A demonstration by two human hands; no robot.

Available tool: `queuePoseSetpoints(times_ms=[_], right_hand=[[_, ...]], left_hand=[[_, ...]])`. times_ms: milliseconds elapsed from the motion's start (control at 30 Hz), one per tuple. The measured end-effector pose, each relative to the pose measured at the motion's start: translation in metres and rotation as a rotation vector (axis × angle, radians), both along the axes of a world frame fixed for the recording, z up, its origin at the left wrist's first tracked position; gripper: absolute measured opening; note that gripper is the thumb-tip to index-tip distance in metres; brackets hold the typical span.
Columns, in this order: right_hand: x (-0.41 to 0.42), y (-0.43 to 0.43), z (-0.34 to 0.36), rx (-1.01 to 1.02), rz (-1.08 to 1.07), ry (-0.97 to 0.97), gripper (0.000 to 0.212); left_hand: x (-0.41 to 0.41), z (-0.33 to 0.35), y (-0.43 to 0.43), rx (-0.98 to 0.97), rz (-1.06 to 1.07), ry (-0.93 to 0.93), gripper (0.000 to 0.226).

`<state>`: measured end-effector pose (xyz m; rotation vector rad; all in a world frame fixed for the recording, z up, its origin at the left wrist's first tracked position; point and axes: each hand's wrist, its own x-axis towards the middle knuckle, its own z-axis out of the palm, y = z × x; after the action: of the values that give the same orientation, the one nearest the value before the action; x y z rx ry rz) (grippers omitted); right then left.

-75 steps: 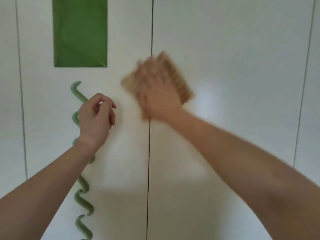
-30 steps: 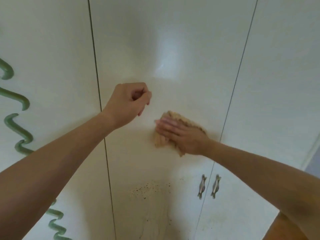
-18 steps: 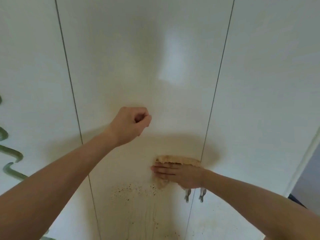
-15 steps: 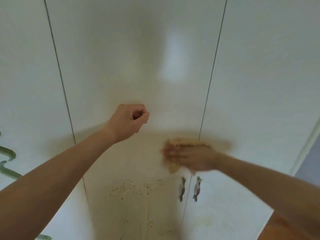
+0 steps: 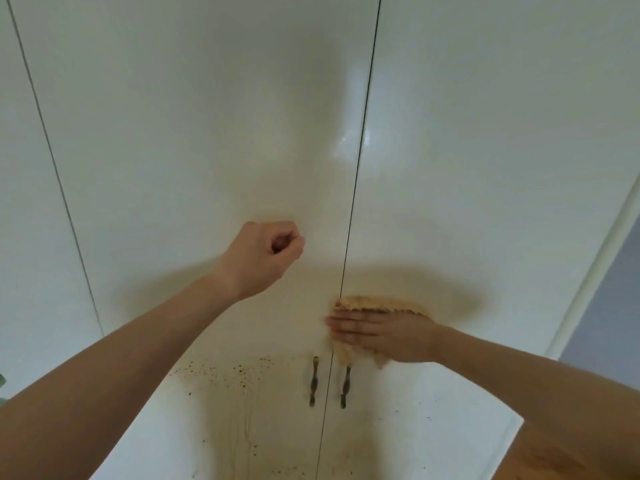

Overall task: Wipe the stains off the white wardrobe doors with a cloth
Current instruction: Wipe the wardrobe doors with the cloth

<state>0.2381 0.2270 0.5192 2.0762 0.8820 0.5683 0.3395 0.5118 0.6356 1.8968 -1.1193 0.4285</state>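
Note:
My right hand (image 5: 379,336) lies flat with straight fingers on a tan cloth (image 5: 377,303), pressing it against the white wardrobe door (image 5: 485,168) just right of the centre seam. My left hand (image 5: 265,256) is curled in a loose fist holding nothing, its knuckles against the door (image 5: 194,133) left of the seam. Brown speckled stains (image 5: 221,372) and drip marks run down the left door below my left hand. A few specks (image 5: 429,418) dot the right door lower down.
Two dark metal handles (image 5: 313,381) (image 5: 345,386) hang either side of the seam, just below the cloth. A wooden floor (image 5: 571,455) shows at the bottom right, and a grey wall (image 5: 609,296) past the wardrobe's right edge.
My right hand has slid the cloth down and rightward, from the left door across the seam onto the right door. My view has shifted right and down. The left fist stays put.

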Motion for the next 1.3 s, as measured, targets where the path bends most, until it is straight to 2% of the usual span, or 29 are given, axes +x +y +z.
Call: queuePoseSetpoints(times_ms=[133, 233, 300, 367, 433, 533, 600, 700, 767, 800, 833, 933, 1000, 1033, 1133, 1167, 1233, 1267, 1300], right_hand=[[-0.003, -0.017, 0.111, 0.268, 0.031, -0.247, 0.055], [0.006, -0.007, 0.128, 0.504, -0.030, -0.477, 0.061], [0.006, -0.003, 0.075, 0.467, -0.047, -0.392, 0.067], [-0.008, -0.017, 0.008, 0.226, -0.066, -0.171, 0.080], [-0.029, -0.048, -0.028, 0.084, -0.085, 0.002, 0.087], [-0.049, -0.092, -0.007, 0.095, -0.039, 0.092, 0.065], [-0.067, -0.125, 0.053, 0.213, 0.044, -0.018, 0.049], [-0.080, -0.155, 0.148, 0.528, 0.015, -0.411, 0.053], [-0.068, -0.146, 0.135, 0.705, -0.028, -0.611, 0.056], [-0.063, -0.139, 0.103, 0.709, -0.040, -0.598, 0.059], [-0.064, -0.132, 0.062, 0.656, -0.057, -0.494, 0.069], [-0.094, -0.154, -0.039, 0.207, -0.079, 0.005, 0.099], [-0.112, -0.193, -0.034, 0.052, -0.044, 0.145, 0.114], [-0.118, -0.208, -0.014, 0.040, -0.038, 0.138, 0.111], [-0.131, -0.241, 0.087, 0.238, 0.034, -0.123, 0.061], [-0.133, -0.246, 0.117, 0.311, 0.032, -0.248, 0.054], [-0.129, -0.246, 0.141, 0.442, 0.006, -0.502, 0.050], [-0.127, -0.242, 0.132, 0.482, -0.023, -0.548, 0.052], [-0.126, -0.238, 0.111, 0.514, -0.093, -0.529, 0.065]], left_hand=[[-0.015, 0.004, -0.027, 0.017, 0.004, -0.008, 0.030], [-0.027, 0.010, -0.051, -0.049, -0.017, 0.003, 0.029], [-0.036, 0.011, -0.066, -0.061, -0.038, 0.021, 0.028], [-0.042, 0.008, -0.075, -0.047, -0.043, 0.039, 0.029], [-0.045, 0.000, -0.082, -0.010, -0.057, 0.053, 0.029], [-0.054, -0.012, -0.102, 0.042, -0.049, 0.060, 0.028], [-0.069, -0.016, -0.125, 0.051, -0.045, 0.082, 0.026], [-0.094, -0.006, -0.159, 0.027, -0.030, 0.126, 0.023], [-0.104, -0.001, -0.169, -0.008, -0.012, 0.143, 0.023], [-0.110, 0.000, -0.174, -0.012, 0.003, 0.148, 0.024], [-0.116, 0.000, -0.178, 0.006, 0.019, 0.155, 0.025], [-0.132, -0.003, -0.182, 0.080, 0.048, 0.161, 0.028], [-0.137, -0.004, -0.186, 0.093, 0.061, 0.174, 0.029], [-0.140, -0.002, -0.190, 0.093, 0.066, 0.173, 0.029], [-0.147, 0.005, -0.208, 0.076, 0.053, 0.182, 0.028], [-0.150, 0.008, -0.216, 0.066, 0.041, 0.182, 0.028], [-0.155, 0.011, -0.230, 0.055, 0.008, 0.174, 0.029], [-0.158, 0.012, -0.236, 0.056, -0.003, 0.163, 0.029], [-0.160, 0.012, -0.242, 0.062, -0.008, 0.150, 0.029]])
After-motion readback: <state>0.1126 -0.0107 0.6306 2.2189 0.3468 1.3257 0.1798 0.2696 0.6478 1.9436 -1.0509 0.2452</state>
